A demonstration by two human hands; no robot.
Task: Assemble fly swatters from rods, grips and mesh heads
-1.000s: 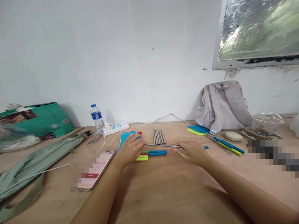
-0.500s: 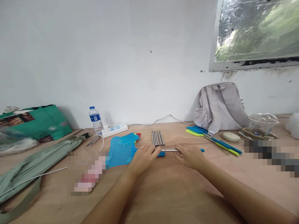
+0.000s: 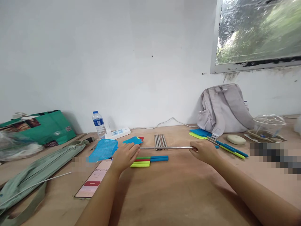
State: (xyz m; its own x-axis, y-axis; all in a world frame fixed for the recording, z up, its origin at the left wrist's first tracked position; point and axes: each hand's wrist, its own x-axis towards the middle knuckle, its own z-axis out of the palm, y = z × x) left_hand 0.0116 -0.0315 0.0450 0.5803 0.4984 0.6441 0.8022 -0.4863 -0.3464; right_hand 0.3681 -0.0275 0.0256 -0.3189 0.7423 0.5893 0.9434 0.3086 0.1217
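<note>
I had both hands on one telescopic metal rod (image 3: 169, 147), holding it level and crosswise above the wooden table (image 3: 169, 194). The left hand (image 3: 127, 155) was clamped on its left end, with the perforated blue swatter head (image 3: 103, 149) just beyond the fingers; their joint was hidden from me. The right hand (image 3: 202, 150) was clamped in a fist around the other end, and a bit of blue handle (image 3: 216, 146) stuck out past the knuckles. The hands stood well apart with the bare shaft between them, so I judged the step in hand to be drawing the rod out or checking its length.

Behind the shaft lay a row of short metal tubes (image 3: 160, 141), side by side. Nearer to me were yellow grips (image 3: 141, 164), with blue grips (image 3: 159, 158) beside the green and red ones. Another blue head (image 3: 132, 140), with a red one partly under it, lay past the left hand. Farther right, by the grey backpack (image 3: 224, 108), rested some swatters with their handles on (image 3: 199, 132), and left of my forearm a phone (image 3: 92, 179) displayed a timer.

To my mind, the next move called for a firm hold at both ends and a straight line along the shaft, because a sideways pull might bend thin sections.
</note>
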